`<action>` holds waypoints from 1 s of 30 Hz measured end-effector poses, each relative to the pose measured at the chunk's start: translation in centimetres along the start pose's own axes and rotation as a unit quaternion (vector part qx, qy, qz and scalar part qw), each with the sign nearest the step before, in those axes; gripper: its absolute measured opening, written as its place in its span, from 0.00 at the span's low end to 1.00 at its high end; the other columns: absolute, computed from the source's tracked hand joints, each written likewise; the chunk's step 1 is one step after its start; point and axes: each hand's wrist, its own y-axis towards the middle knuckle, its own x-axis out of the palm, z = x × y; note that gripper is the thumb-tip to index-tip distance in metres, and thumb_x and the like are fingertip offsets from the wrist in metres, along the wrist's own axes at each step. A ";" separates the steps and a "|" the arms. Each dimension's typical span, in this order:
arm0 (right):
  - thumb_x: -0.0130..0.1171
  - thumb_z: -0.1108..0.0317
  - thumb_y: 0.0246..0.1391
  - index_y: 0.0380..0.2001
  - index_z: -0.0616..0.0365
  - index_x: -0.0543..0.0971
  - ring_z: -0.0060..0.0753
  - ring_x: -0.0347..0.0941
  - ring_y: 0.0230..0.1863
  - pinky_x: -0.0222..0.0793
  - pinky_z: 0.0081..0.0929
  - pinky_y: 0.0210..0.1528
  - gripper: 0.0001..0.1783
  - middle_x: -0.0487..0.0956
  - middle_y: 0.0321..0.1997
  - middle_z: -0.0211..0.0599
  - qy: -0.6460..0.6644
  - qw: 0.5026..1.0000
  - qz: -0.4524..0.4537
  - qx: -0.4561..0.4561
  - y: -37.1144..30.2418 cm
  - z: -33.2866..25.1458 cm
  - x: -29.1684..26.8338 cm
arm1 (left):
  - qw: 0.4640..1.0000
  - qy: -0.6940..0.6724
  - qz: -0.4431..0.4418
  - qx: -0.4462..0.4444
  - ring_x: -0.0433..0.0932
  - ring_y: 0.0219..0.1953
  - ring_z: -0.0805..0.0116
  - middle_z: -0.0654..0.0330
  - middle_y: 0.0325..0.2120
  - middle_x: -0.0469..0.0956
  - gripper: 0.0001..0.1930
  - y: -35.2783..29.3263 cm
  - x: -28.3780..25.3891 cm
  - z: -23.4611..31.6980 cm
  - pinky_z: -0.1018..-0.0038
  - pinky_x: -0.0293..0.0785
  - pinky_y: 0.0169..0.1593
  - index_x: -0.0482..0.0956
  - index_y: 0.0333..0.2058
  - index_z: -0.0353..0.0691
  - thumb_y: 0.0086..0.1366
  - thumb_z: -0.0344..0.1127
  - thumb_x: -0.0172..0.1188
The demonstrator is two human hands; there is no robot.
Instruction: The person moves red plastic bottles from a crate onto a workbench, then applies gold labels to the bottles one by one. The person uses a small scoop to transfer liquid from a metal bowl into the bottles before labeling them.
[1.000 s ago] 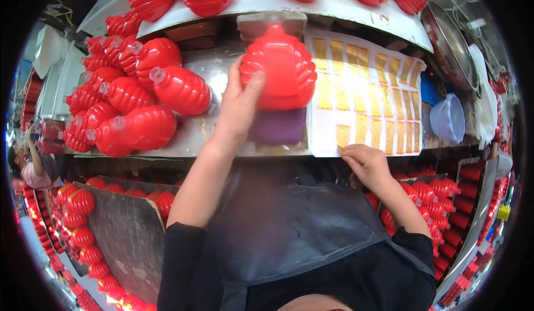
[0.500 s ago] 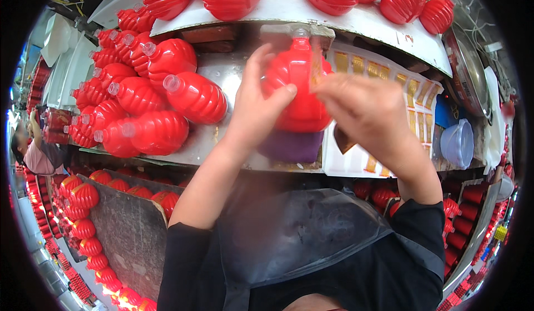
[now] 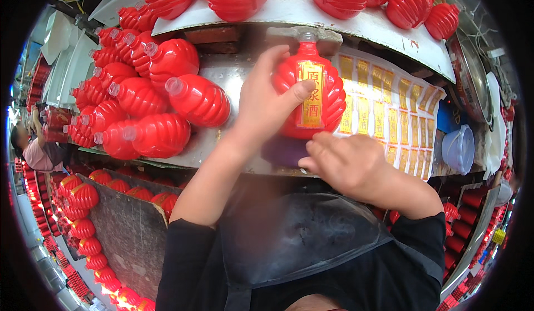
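A: Two hands on one item. Left hand (image 3: pixel 264 108) wraps the side of a red ribbed plastic bottle (image 3: pixel 328 91), thumb pressed across its front beside a yellow rectangular label (image 3: pixel 310 95). Grip closed on the bottle.

B: Right hand?

A: Right hand (image 3: pixel 345 163) sits just below the bottle's base, fingers curled, knuckles up. Fingertips near the label's lower edge; cannot tell whether they pinch anything.

B: Bottle position?

A: Upright, clear neck at top, standing over a small purple block (image 3: pixel 283 151) on the metal desk (image 3: pixel 222 77), centre of view.

B: Surroundings, working outward.

A: Sheet of yellow labels in rows (image 3: pixel 389 116) lies flat on the desk just right of the bottle. Pile of the same red ribbed bottles lying on their sides (image 3: pixel 150 105) to the left, unlabelled, necks pointing left. Pale blue plastic bowl (image 3: pixel 459 147) at the far right edge of the desk. More red bottles on a raised grey shelf (image 3: pixel 356 24) behind. Dark apron (image 3: pixel 289 238) below the hands. Red bottles also line the floor at lower left (image 3: pixel 83 222). Another person (image 3: pixel 33 149) at far left.
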 end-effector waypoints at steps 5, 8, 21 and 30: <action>0.67 0.69 0.57 0.52 0.58 0.82 0.34 0.75 0.28 0.70 0.27 0.29 0.18 0.78 0.32 0.41 0.155 0.964 0.095 0.193 1.6 4.4 0.5 | 0.979 0.099 -0.001 0.178 0.68 0.62 0.42 0.40 0.60 0.68 0.37 -0.9 -0.5 -0.2 0.55 0.64 0.66 0.67 0.64 0.36 0.64 0.52 0.64; 0.66 0.65 0.55 0.50 0.55 0.84 0.42 0.76 0.31 0.72 0.36 0.35 0.18 0.75 0.30 0.41 0.224 0.937 0.084 0.255 2.7 5.8 1.7 | 0.954 0.204 -0.034 0.215 0.66 0.62 0.39 0.39 0.62 0.65 0.37 -1.2 -0.7 0.0 0.53 0.63 0.66 0.68 0.65 0.40 0.63 0.53 0.63; 0.65 0.61 0.57 0.53 0.50 0.83 0.41 0.74 0.30 0.70 0.35 0.33 0.20 0.72 0.30 0.39 0.172 0.956 0.065 0.231 2.7 7.1 2.6 | 0.934 0.267 -0.051 0.233 0.69 0.56 0.39 0.40 0.57 0.68 0.36 -0.3 -0.8 -0.1 0.52 0.67 0.61 0.70 0.64 0.39 0.63 0.54 0.62; 0.66 0.60 0.58 0.71 0.52 0.67 0.10 0.67 0.27 0.67 0.15 0.29 0.38 0.78 0.58 0.35 0.393 0.842 0.027 0.368 0.1 5.4 2.2 | 0.992 0.010 -0.066 0.108 0.64 0.68 0.46 0.40 0.65 0.64 0.33 -1.5 -1.2 -1.5 0.60 0.58 0.70 0.63 0.66 0.31 0.71 0.47 0.54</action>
